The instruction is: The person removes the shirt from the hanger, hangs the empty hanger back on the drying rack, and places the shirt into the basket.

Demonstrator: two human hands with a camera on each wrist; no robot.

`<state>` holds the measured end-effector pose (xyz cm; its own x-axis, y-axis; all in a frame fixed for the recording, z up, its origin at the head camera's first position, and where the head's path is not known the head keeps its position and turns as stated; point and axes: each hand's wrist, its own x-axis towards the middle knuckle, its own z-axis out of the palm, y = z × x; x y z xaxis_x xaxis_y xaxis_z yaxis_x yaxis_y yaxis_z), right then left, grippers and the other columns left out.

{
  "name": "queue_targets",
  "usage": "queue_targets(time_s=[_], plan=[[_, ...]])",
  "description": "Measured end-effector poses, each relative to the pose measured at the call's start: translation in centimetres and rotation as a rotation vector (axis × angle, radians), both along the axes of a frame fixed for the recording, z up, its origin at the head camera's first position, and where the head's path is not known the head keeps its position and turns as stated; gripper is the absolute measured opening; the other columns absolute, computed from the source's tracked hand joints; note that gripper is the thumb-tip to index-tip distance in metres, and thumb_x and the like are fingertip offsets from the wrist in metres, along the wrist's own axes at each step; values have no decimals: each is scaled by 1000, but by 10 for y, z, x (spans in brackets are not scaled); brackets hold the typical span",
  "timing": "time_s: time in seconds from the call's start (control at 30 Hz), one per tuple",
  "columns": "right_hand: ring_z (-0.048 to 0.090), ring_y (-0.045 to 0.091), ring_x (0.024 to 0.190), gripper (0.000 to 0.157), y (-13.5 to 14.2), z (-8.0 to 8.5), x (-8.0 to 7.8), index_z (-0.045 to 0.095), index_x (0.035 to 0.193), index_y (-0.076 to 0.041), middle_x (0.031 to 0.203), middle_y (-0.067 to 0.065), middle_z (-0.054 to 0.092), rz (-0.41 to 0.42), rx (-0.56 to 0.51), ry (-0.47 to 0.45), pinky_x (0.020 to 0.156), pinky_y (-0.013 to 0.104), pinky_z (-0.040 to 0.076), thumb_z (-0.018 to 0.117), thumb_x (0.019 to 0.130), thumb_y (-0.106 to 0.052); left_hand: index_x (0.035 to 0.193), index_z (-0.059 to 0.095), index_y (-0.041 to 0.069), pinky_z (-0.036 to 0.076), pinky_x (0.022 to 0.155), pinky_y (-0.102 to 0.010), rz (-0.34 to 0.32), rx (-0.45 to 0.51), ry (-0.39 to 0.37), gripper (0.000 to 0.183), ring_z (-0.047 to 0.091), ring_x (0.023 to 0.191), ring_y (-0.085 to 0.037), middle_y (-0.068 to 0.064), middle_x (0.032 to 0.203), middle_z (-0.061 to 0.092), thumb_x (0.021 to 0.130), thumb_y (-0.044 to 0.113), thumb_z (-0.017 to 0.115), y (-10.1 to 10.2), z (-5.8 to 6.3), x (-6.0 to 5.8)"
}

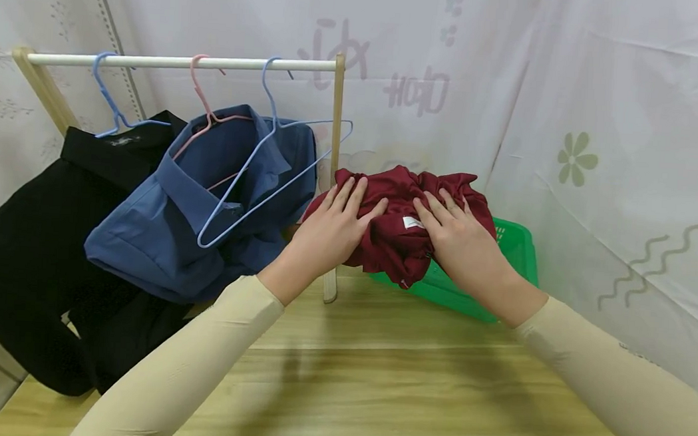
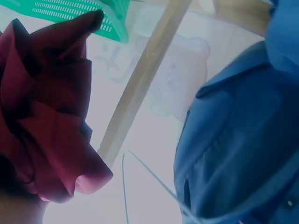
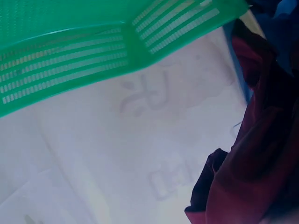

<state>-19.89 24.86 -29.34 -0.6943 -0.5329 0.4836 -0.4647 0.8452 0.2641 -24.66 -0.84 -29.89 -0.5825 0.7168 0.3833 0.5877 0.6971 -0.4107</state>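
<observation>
My head camera looks forward and down over my sleeves [image 1: 190, 362] from farthest back, with the table [image 1: 339, 384] at 6 o'clock and the white curtain [image 1: 491, 47] at 12. On my left wrist, the camera sees upside down, close beside the maroon cloth [image 2: 51, 107] at 9 and facing the blue garment [image 2: 243, 126] at 3. My right wrist's view, also inverted, faces the curtain, the green basket [image 3: 136, 46] near at 11. All three share cloth and basket.

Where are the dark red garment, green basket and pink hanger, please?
Dark red garment [image 1: 394, 211], head view, its bunched middle.
Green basket [image 3: 136, 48], right wrist view, solid wall corner.
Pink hanger [image 1: 210, 117], head view, neck below hook.
</observation>
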Motion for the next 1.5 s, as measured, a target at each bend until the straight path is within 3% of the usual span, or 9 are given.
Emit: queue_targets(time_s=[0.23, 0.33, 0.43, 0.67, 0.83, 1.07, 1.2, 1.33, 1.5], plan=[[56, 50, 140, 57, 25, 22, -26, 56, 151, 0, 150, 29, 60, -111, -104, -375, 111, 63, 51, 63, 95, 8, 165, 40, 15, 41, 124, -54, -48, 53, -278, 52, 40, 157, -43, -25, 170, 36, 115, 28, 47, 33, 9, -34], [71, 39, 103, 41, 36, 35, -43, 73, 124, -3, 110, 21, 76, -116, -118, -479, 87, 47, 59, 55, 90, 11, 151, 55, 9, 50, 117, -51, -81, 89, -427, 43, 56, 145, -38, -24, 156, 53, 112, 27, 54, 45, 13, -48], [51, 25, 72, 26, 47, 46, -58, 70, 91, -5, 71, 6, 56, -105, -98, -586, 69, 36, 44, 50, 86, 11, 128, 65, 7, 56, 105, -43, -124, 106, -542, 27, 69, 121, -31, -17, 128, 70, 110, 26, 59, 56, 16, -63], [50, 11, 63, 23, 72, 63, -90, 61, 79, -10, 67, -6, 52, -174, -185, -1061, 64, 28, 45, 49, 96, -2, 106, 62, 9, 49, 90, -35, -145, 205, -849, 11, 62, 94, -22, -9, 103, 69, 109, 18, 56, 81, 18, -94], [66, 11, 67, 21, 94, 55, -106, 72, 93, -2, 80, 4, 75, -257, -336, -1373, 65, 26, 54, 53, 101, -9, 120, 63, 10, 48, 97, -35, -159, 290, -998, 20, 60, 103, -20, -7, 114, 68, 109, 27, 60, 94, 10, -112], [64, 10, 75, 11, 116, 20, -118, 64, 97, -6, 84, -1, 68, -300, -445, -1495, 71, 25, 55, 58, 99, -15, 160, 44, 18, 45, 116, -39, -161, 356, -1109, 63, 58, 133, -22, -7, 152, 58, 106, 48, 62, 104, -23, -124], [67, 21, 108, 46, 120, 2, -117, 59, 131, 2, 124, 11, 67, -325, -424, -1506, 85, 31, 59, 64, 104, -35, 170, 22, 27, 40, 125, -49, -160, 392, -1152, 78, 48, 152, -27, -12, 165, 46, 107, 46, 62, 108, -40, -125], [39, 49, 153, 101, 120, -11, -115, 24, 163, 4, 170, 26, 28, -351, -389, -1565, 106, 51, 57, 65, 100, -63, 170, 24, 32, 41, 124, -50, -170, 354, -1150, 73, 48, 152, -28, -12, 164, 48, 108, 43, 61, 110, -50, -124], [17, 50, 162, 109, 118, -26, -110, 10, 168, 0, 177, 25, 10, -339, -422, -1608, 120, 64, 41, 64, 99, -66, 157, 52, 26, 43, 121, -41, -200, 165, -1079, 50, 54, 144, -20, -2, 156, 58, 111, 46, 54, 116, -56, -122]])
